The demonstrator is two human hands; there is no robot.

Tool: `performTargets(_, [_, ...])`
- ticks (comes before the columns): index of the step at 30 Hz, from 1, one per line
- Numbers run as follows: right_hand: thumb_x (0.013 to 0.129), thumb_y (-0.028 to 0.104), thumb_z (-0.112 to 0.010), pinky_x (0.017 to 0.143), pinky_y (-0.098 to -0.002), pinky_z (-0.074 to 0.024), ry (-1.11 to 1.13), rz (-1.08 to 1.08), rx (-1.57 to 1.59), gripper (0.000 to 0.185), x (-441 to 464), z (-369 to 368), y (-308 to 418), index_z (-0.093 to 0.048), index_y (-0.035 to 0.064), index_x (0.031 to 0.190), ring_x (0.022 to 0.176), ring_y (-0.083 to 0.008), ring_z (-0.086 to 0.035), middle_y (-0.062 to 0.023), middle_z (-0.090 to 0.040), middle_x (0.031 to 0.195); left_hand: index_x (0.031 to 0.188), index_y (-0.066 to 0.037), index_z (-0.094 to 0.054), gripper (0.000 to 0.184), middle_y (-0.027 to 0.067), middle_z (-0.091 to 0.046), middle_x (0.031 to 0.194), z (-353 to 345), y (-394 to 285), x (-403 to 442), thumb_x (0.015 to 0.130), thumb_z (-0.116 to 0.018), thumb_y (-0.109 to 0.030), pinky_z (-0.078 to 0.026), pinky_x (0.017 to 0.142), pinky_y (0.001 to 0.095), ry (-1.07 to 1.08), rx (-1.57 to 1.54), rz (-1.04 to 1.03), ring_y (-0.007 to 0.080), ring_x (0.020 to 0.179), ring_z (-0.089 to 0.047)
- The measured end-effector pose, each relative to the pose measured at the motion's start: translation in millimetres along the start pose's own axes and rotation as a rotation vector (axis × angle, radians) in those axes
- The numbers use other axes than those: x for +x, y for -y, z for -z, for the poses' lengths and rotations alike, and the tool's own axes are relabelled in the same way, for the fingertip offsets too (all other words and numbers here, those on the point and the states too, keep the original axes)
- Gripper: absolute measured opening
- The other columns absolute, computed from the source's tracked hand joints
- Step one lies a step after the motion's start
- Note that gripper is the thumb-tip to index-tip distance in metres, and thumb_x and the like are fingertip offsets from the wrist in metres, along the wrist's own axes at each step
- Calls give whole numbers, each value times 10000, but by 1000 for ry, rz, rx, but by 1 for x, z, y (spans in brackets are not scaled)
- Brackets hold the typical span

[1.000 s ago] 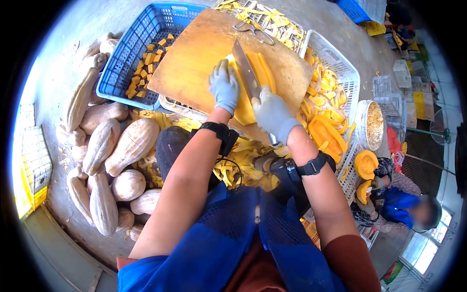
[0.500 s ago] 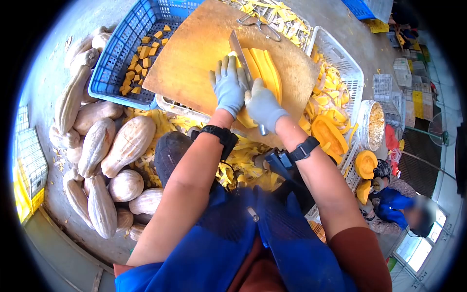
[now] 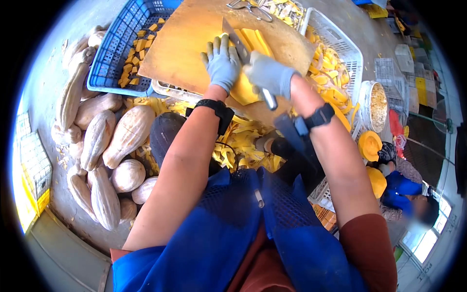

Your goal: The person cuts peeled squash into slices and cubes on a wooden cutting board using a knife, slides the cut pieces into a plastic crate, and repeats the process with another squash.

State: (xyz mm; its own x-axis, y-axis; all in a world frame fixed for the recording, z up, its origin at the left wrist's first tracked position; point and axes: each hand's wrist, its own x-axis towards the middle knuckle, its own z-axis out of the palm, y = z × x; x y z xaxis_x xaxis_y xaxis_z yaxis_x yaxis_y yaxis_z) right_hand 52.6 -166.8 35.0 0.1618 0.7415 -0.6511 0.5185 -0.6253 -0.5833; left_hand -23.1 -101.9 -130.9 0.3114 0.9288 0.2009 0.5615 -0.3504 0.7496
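My gloved left hand (image 3: 222, 63) lies with its fingers stretched out beside the blade, at the left edge of the peeled pumpkin. My gloved right hand (image 3: 270, 74) is wrapped around a knife, whose handle end (image 3: 269, 100) sticks out below the palm. The knife's broad blade (image 3: 236, 41) slants up between the left fingers and yellow pumpkin slabs (image 3: 258, 40). Another stretch of pumpkin flesh (image 3: 244, 91) shows below my hands. All of this rests on a wooden cutting board (image 3: 177, 53). The blade's lower edge is hidden.
A blue crate (image 3: 104, 82) with pumpkin cubes stands left of the board. Whole pumpkins (image 3: 129, 136) lie on the floor at left. At right are a white basket (image 3: 357, 61) of peelings and a white bucket (image 3: 373, 109). Metal tongs-like tool (image 3: 250, 9) lies behind. Another person (image 3: 401, 187) sits at right.
My right hand has shifted right, and the knife handle now angles outward more. My left fingers have spread further apart. The whole view has moved slightly.
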Motion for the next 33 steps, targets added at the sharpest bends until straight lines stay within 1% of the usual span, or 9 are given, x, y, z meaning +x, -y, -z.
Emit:
performTargets(3, [925,207,-468,453,-371,-479,-108,-25,-84,271,-43,-26,-23,-438,-45,1019,520,-249,-605,-168,-590,687,1390,-141,-415,487,136,-396,1442,-2,3,3,959,-359,-359,-135,1108,553,-6,19,-16,380,1353,-298])
performTargets(6, [914,206,-476,651,-502,-490,-155,18,-115,310,-70,-57,-63,-414,-72,1037,706,-454,-613,-305,-610,754,1375,-116,-425,483,146,-405,1432,0,2,-1,957,-374,-353,-135,1107,555,-21,-1,-24,392,1347,-305])
performTargets(9, [918,212,-480,669,-540,-465,-220,-16,-111,284,-64,-81,-71,-413,-43,1025,741,-490,-593,-323,-604,778,1355,-103,-441,472,147,-417,1423,2,2,-4,956,-386,-349,-141,1108,556,-25,-29,-30,397,1342,-314])
performTargets(14, [915,222,-497,682,-526,-473,-412,103,-128,346,-52,-121,-112,-410,-48,1112,755,-470,-608,-301,-622,813,1338,-89,-453,439,147,-448,1397,-1,11,-1,967,-388,-314,-157,1111,546,-81,-103,-45,389,1327,-341])
performTargets(18, [913,223,-504,692,-507,-478,-493,148,-71,385,-52,-106,-115,-422,-29,1193,786,-444,-618,-277,-636,855,1307,-49,-498,388,181,-505,1331,31,20,-14,963,-470,-227,-331,1069,396,-181,-837,153,346,1252,-455])
performTargets(24, [920,233,-508,644,-479,-464,-469,170,-75,266,-44,-89,-75,-468,13,1063,728,-415,-606,-246,-613,793,1194,-72,-610,325,160,-574,1241,57,5,-65,903,-580,-213,-429,973,361,17,-459,212,327,1103,-557])
performTargets(28, [916,248,-504,642,-496,-475,-384,146,8,286,-29,-90,-84,-450,8,1060,712,-450,-600,-276,-614,785,1288,-134,-543,514,91,-518,1338,53,-2,-73,832,-619,-359,-353,1008,449,55,-120,61,335,1165,-500])
performTargets(32, [913,238,-512,548,-432,-478,-275,66,378,291,-38,-95,-68,-446,-2,1064,581,-346,-607,-222,-594,689,1389,-75,-410,725,145,-416,1429,48,-3,-74,803,-625,-441,-305,1041,468,53,-63,62,362,1227,-437])
performTargets(33, [914,227,-513,496,-378,-465,-294,114,357,303,-34,-97,-74,-443,-8,1091,514,-255,-582,-183,-579,660,1405,-44,-373,783,173,-383,1447,46,0,-73,793,-630,-459,-290,1054,467,54,-82,47,376,1245,-417])
